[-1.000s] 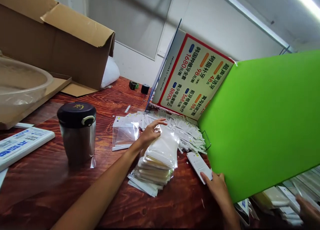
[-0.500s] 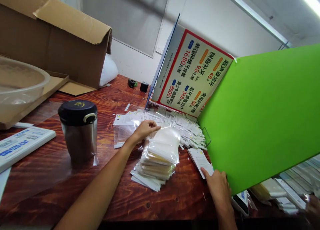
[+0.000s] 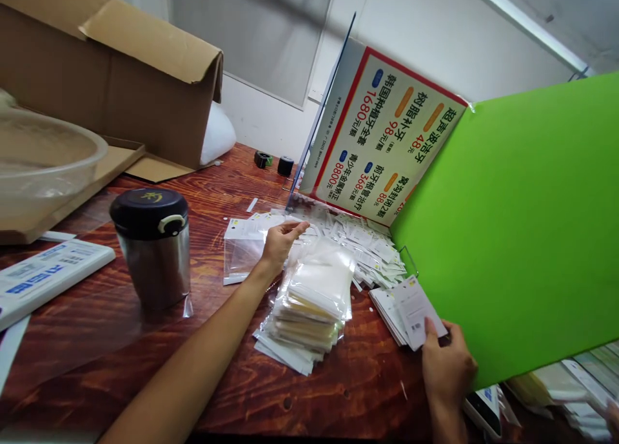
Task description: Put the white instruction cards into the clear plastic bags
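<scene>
My right hand [image 3: 449, 363] grips a white printed card [image 3: 420, 315] between thumb and fingers, tilted up over a small stack of similar cards [image 3: 387, 315]. To the left, my left hand [image 3: 283, 243] is closed in a pinch at the far edge of the top clear plastic bag [image 3: 322, 263]. That bag lies on a thick pile of plastic bags [image 3: 304, 321] on the wooden table [image 3: 232, 379]. Behind the pile spreads a heap of bagged white cards [image 3: 372, 254]. Another clear bag with a card [image 3: 242, 257] lies by my left wrist.
A steel tumbler [image 3: 157, 263] with a black lid and a white box [image 3: 53, 276] stand at left. Behind are a cardboard box [image 3: 149, 102] and a clear plastic tub [image 3: 53, 167]. A printed board [image 3: 358, 128] and a green board [image 3: 522, 231] wall off the right side.
My right hand has lifted one card off the small stack and tilted it up. My left hand has risen slightly at the bag pile's far edge. The view has shifted a little.
</scene>
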The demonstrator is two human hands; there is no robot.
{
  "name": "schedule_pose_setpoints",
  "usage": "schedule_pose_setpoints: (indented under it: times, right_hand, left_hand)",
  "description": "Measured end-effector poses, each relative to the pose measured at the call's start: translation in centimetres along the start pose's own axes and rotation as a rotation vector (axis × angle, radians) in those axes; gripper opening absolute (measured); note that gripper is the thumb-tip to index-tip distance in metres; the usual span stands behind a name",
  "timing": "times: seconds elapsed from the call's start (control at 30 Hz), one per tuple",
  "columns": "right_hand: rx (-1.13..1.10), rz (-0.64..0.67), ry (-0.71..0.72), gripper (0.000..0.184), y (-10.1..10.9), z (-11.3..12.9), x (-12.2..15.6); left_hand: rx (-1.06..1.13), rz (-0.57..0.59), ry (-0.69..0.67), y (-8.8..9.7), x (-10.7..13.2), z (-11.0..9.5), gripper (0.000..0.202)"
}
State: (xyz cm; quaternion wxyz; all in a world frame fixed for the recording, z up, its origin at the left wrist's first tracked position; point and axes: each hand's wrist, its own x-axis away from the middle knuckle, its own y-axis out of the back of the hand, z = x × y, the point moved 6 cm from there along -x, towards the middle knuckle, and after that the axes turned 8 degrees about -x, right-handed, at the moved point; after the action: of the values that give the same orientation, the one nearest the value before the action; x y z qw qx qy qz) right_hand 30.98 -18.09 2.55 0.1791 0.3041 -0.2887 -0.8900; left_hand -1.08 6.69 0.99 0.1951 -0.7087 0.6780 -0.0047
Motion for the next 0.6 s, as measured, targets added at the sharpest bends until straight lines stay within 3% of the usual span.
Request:
schedule_pose_setpoints:
  times: [0.1, 0.2, 0.33, 0.43, 0.6]
  right_hand:
    - [-0.463, 0.008, -0.049, 0.043, -0.4, 2.0, -0.1]
    - [-0.771, 0.238, -0.008, 0.05, -2.7, 5.8, -0.5]
    - [-0.848, 0.605, 0.046, 0.051, -7.5, 10.3, -0.9]
    - [-0.873, 0.796, 0.052, 0.05, -10.9, 12.3, -1.0]
    - [-0.956, 0.804, 0.03, 0.053, -13.7, 12.3, -0.9]
  left_hand:
    - [0.034, -0.088, 0.03, 0.6, -0.1, 0.4, 0.041]
    - [0.018, -0.113, 0.036, 0.9, -0.2, 0.5, 0.04]
    - [0.005, -0.113, 0.013, 1.2, -0.3, 0.2, 0.039]
    - [0.021, -0.117, 0.016, 1.3, -0.3, 0.2, 0.038]
    - [-0.007, -0.157, 0.044, 1.7, -0.2, 0.8, 0.043]
